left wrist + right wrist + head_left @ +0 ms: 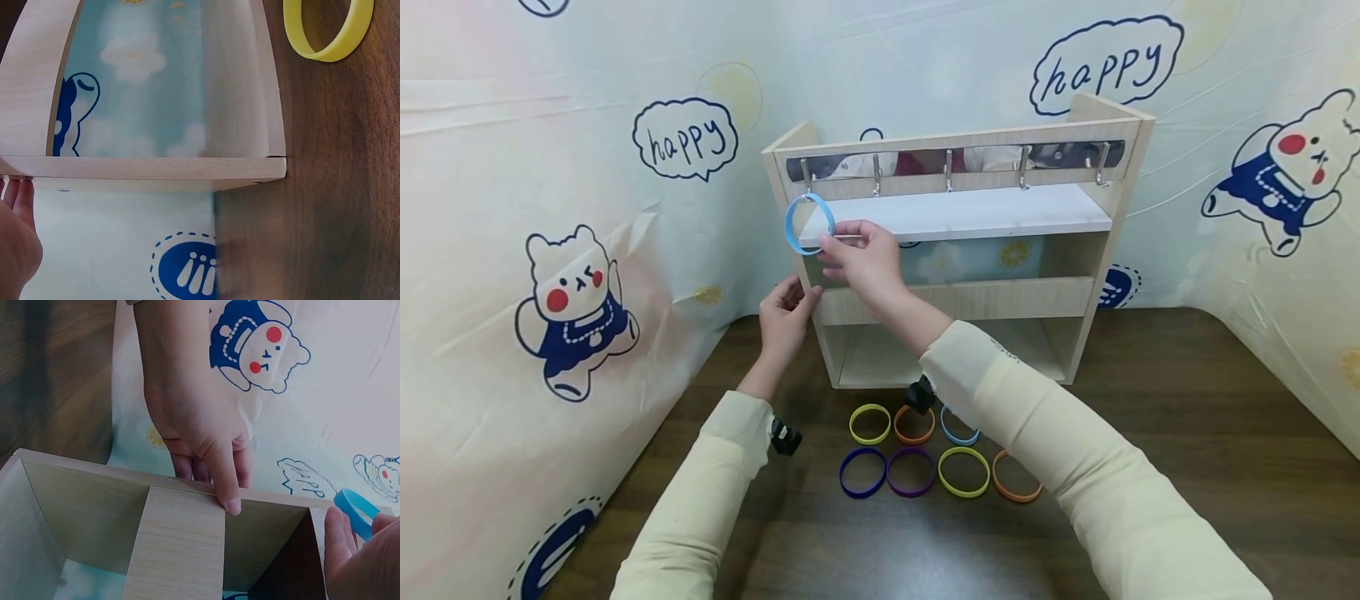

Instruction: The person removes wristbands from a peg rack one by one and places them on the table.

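Note:
A light blue silicone wristband [789, 227] is pinched between the thumb and fingers of my right hand [874, 265]. The band's top reaches the leftmost hook [806, 173] on a wooden shelf unit [955, 304]; whether it hangs on the hook, I cannot tell. My left hand [784, 323] grips the unit's left side panel. In the right wrist view, the left thumb [232, 505] lies on the front edge, with the other fingers behind the panel. The right hand [369, 565] and band [351, 512] show at the lower right there.
Several wristbands lie in two rows before the unit, among them yellow [870, 441], dark blue [862, 496], purple [912, 494] and orange [1018, 498]. More hooks [948, 171] line the metal strip. Printed cloth [700, 217] surrounds the brown table [1180, 392].

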The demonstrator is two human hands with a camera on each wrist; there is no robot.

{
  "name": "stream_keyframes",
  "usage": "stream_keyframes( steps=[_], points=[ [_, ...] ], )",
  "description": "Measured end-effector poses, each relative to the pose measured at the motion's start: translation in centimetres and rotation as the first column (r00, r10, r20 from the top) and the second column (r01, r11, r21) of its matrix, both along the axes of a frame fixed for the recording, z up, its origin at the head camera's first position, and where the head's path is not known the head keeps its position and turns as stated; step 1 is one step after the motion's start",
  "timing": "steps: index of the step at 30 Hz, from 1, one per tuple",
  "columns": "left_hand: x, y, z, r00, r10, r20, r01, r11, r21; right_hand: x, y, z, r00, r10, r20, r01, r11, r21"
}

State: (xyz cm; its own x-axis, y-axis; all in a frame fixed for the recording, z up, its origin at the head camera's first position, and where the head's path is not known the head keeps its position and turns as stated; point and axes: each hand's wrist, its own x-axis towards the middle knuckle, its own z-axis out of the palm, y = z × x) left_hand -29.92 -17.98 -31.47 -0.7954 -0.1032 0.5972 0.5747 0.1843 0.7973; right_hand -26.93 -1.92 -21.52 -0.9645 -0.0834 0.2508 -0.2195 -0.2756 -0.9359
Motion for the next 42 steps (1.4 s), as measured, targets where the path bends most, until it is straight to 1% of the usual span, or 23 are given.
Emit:
stream_keyframes(
  steps=[4, 9, 15, 19, 25, 29, 35, 39, 42],
  points=[
    [0.0, 0.1, 0.0, 1.0, 0.002, -0.001, -0.002, 1.0, 0.004, 0.0, 0.0, 0.1, 1.0, -0.014, -0.008, 0.014, 1.0, -0.025],
    [0.0, 0.1, 0.0, 1.0, -0.005, -0.001, 0.005, 1.0, 0.009, 0.0, -0.2, 0.4, 1.0, -0.011, -0.022, 0.01, 0.998, -0.061],
    [0.0, 0.1, 0.0, 1.0, -0.017, 0.005, 0.016, 1.0, 0.022, 0.3, -0.4, 0.6, 0.998, -0.009, -0.065, 0.002, 0.995, -0.104],
    [-0.1, 0.1, -0.1, 1.0, -0.012, 0.004, 0.012, 0.999, 0.03, 0.6, -0.2, 0.7, 0.996, 0.006, -0.093, -0.017, 0.992, -0.122],
    [-0.2, 0.1, -0.1, 1.0, -0.001, 0.004, 0.001, 1.0, 0.024, 1.8, 0.6, 0.7, 0.993, 0.043, -0.11, -0.055, 0.992, -0.114],
    [-0.1, 0.1, 0.0, 1.0, 0.01, -0.001, -0.01, 1.0, 0.013, 2.5, 1.5, 0.3, 0.989, 0.063, -0.131, -0.078, 0.991, -0.107],
    [0.1, 0.2, 0.0, 0.999, 0.04, 0.0, -0.04, 0.999, -0.019, 3.2, 3.5, -0.8, 0.99, 0.082, -0.115, -0.089, 0.995, -0.054],
    [0.2, 0.3, 0.1, 0.999, 0.039, 0.02, -0.039, 0.999, -0.013, 3.5, 4.9, -1.7, 0.991, 0.076, -0.106, -0.08, 0.996, -0.04],
    [0.0, 0.3, 0.2, 0.999, 0.025, 0.031, -0.025, 1.0, 0.004, 3.6, 6.1, -2.3, 0.992, 0.072, -0.101, -0.075, 0.997, -0.034]
  ],
)
